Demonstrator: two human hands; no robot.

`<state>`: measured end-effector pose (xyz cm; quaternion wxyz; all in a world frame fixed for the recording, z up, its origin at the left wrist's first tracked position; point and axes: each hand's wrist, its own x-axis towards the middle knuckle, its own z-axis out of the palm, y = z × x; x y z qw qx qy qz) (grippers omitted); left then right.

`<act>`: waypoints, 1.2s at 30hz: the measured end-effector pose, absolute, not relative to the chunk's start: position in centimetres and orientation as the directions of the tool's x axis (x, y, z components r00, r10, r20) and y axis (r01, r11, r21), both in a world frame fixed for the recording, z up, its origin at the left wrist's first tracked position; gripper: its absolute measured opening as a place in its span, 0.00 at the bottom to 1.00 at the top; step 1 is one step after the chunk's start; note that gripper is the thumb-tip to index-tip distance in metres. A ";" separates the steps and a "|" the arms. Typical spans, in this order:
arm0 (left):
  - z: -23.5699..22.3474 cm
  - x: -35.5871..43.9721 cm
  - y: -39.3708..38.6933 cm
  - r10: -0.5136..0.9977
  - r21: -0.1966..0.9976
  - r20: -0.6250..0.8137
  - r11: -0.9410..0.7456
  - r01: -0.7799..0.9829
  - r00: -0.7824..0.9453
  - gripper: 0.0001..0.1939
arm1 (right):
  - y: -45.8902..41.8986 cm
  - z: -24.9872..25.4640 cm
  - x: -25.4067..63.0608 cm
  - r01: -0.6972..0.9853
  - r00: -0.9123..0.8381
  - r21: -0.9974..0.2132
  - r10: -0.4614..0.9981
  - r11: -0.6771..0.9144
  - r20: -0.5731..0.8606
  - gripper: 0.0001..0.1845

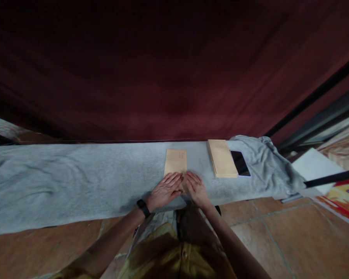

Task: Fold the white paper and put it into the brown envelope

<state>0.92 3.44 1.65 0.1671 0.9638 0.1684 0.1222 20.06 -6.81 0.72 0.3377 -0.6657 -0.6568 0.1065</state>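
A tan paper envelope [176,159] with small reddish print near its top right lies on the grey cloth in front of me. My left hand [168,189] rests flat across its lower left part, fingers stretched out and pointing to the upper right. On the lower right edge lies my right hand [196,188], its fingers extended and pressed down. Both hands' fingertips nearly meet over the envelope. The lower end of the envelope is partly hidden by the hands.
A stack of similar tan envelopes [222,158] lies to the right, with a dark-screened phone [240,163] against it. Grey cloth [75,170] covers the long narrow surface. A dark red curtain [168,85] hangs behind. White sheet [317,168] and black bars stand at right.
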 end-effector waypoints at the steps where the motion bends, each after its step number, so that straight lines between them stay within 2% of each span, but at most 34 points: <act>1: 1.7 0.8 3.3 0.369 0.362 0.178 -0.887 0.288 0.912 0.30 | -5.7 0.7 20.2 0.816 0.094 -0.570 0.950 0.096 0.296 0.24; 6: 2.3 0.7 3.3 0.346 0.353 0.136 -0.892 0.281 0.928 0.34 | 0.2 0.3 20.9 0.894 0.093 -0.448 0.966 0.027 0.242 0.27; 9: 2.6 0.7 3.4 0.322 0.360 0.121 -0.896 0.261 0.939 0.39 | 2.6 0.1 21.5 0.904 0.120 -0.426 0.965 -0.009 0.235 0.28; 13: 2.5 0.7 3.4 0.341 0.367 0.141 -0.890 0.271 0.929 0.34 | 3.5 0.0 21.9 0.907 0.132 -0.421 0.962 -0.020 0.239 0.29; 20: 2.3 0.6 3.0 0.424 0.456 0.188 -0.837 0.303 0.886 0.24 | -1.4 -0.2 20.9 0.922 0.044 -0.383 0.971 0.050 0.233 0.29; 25: 2.5 0.4 2.7 0.465 0.529 0.213 -0.794 0.299 0.859 0.19 | -7.5 0.0 20.6 0.892 -0.050 -0.431 0.977 0.136 0.206 0.27; 30: 2.4 0.4 2.9 0.478 0.542 0.210 -0.783 0.305 0.853 0.19 | -11.0 0.6 19.0 0.874 0.028 -0.477 0.970 0.094 0.241 0.26; 33: 2.4 0.6 3.1 0.481 0.528 0.201 -0.787 0.319 0.854 0.19 | -11.8 0.8 16.5 0.884 0.063 -0.461 0.954 0.083 0.292 0.26; 36: 2.5 0.9 3.1 0.490 0.510 0.201 -0.792 0.337 0.848 0.19 | -12.0 0.7 14.0 0.900 0.040 -0.426 0.958 0.088 0.282 0.27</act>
